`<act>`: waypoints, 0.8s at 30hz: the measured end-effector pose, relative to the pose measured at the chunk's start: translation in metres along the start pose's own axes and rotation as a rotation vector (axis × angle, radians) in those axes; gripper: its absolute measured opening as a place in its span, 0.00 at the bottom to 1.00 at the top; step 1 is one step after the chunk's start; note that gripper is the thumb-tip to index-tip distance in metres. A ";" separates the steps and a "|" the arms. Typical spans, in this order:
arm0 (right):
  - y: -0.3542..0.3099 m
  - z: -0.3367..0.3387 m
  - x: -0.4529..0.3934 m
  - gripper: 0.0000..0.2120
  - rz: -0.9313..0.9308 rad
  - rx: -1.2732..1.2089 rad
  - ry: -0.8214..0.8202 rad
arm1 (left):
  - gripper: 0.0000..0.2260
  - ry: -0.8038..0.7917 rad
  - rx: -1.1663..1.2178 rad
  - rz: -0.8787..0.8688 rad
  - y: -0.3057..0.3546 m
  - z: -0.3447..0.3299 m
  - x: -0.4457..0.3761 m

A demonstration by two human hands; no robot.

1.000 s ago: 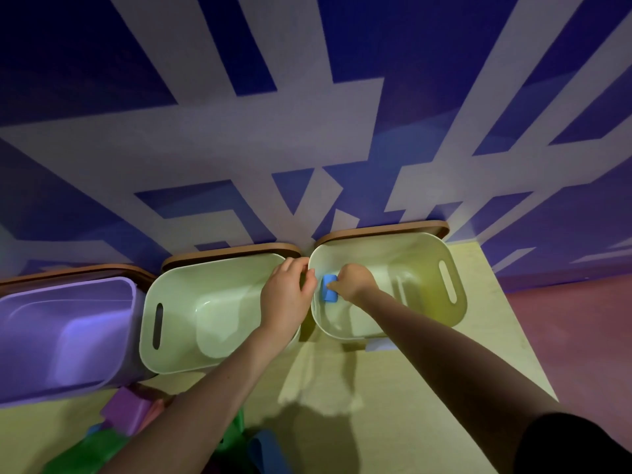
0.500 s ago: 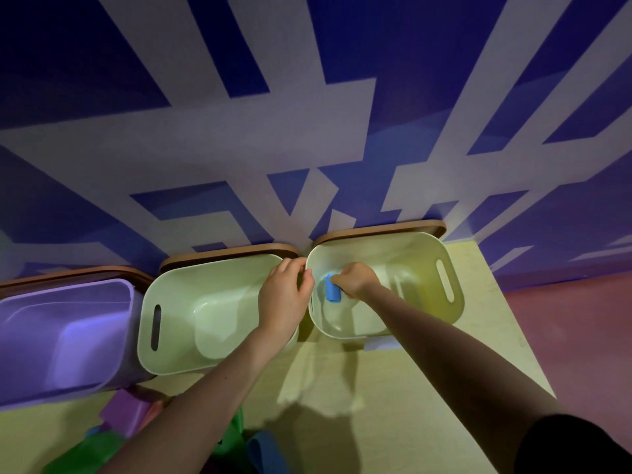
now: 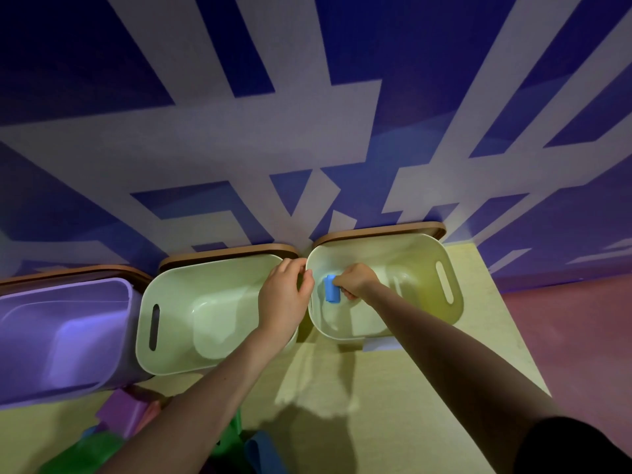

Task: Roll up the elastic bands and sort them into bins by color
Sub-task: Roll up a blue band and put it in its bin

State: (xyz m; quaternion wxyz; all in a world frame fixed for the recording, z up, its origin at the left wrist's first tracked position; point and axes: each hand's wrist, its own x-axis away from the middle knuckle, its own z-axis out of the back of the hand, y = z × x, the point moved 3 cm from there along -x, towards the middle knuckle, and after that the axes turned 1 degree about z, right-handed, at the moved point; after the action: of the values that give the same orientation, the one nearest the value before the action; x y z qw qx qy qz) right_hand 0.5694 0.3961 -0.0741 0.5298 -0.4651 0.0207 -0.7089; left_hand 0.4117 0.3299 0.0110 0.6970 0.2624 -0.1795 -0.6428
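1. Head view: the right hand (image 3: 355, 281) pinches the rolled blue band (image 3: 331, 289) inside the right green bin (image 3: 444, 254), at its left wall.
2. The roll stands upright, just left of the fingertips; the left hand (image 3: 284, 295) grips the middle green bin (image 3: 150, 295) rim beside it.

Single head view: looks forward and steeply down, close over the bench (image 3: 393, 388) and bins (image 3: 455, 268), facing the wall (image 3: 239, 131).
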 end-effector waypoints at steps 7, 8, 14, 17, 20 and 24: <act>-0.011 -0.010 0.004 0.09 0.155 0.101 -0.025 | 0.11 0.000 -0.005 -0.002 0.002 0.001 0.000; -0.012 -0.010 0.004 0.09 0.173 0.108 -0.023 | 0.11 0.000 -0.005 -0.005 0.002 0.001 0.000; -0.012 -0.012 -0.002 0.09 0.072 0.042 -0.070 | 0.10 0.012 0.007 0.005 0.003 0.000 -0.001; -0.010 -0.019 -0.007 0.12 -0.032 -0.061 -0.110 | 0.10 0.015 0.009 0.017 0.003 -0.001 -0.002; -0.012 -0.022 -0.008 0.13 -0.042 -0.007 -0.092 | 0.09 0.019 0.005 0.020 0.003 0.000 -0.002; -0.012 -0.020 -0.004 0.18 -0.004 0.059 0.013 | 0.08 0.022 -0.001 0.025 0.005 0.000 -0.002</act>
State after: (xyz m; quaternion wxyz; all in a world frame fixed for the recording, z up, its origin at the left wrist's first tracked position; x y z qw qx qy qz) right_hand 0.5475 0.3950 -0.0814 0.5416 -0.4449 0.0024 -0.7133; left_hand 0.4155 0.3324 0.0140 0.7071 0.2666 -0.1747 -0.6312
